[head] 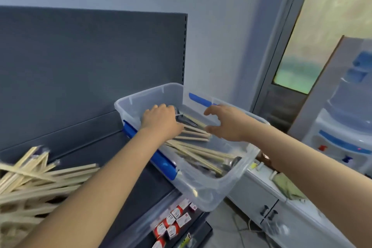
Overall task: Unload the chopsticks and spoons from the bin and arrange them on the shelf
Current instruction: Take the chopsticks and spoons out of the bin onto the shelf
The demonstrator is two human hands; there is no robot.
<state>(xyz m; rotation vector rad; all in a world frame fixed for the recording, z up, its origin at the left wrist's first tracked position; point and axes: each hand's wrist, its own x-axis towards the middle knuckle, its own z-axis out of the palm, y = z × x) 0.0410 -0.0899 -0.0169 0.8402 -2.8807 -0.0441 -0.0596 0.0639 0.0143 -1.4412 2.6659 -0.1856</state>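
Observation:
A clear plastic bin with blue handles sits on the dark grey shelf, hanging over its right end. Inside lie wooden chopsticks and metal spoons. My left hand reaches into the far end of the bin, its fingers curled on a metal utensil among the chopsticks; what exactly it holds is partly hidden. My right hand hovers over the bin's middle with thumb and fingers spread, holding nothing. A loose pile of chopsticks lies on the shelf at the far left.
The shelf's dark back panel rises behind. A lower shelf holds small red-and-white boxes. To the right stand a white cabinet, a water dispenser and a door.

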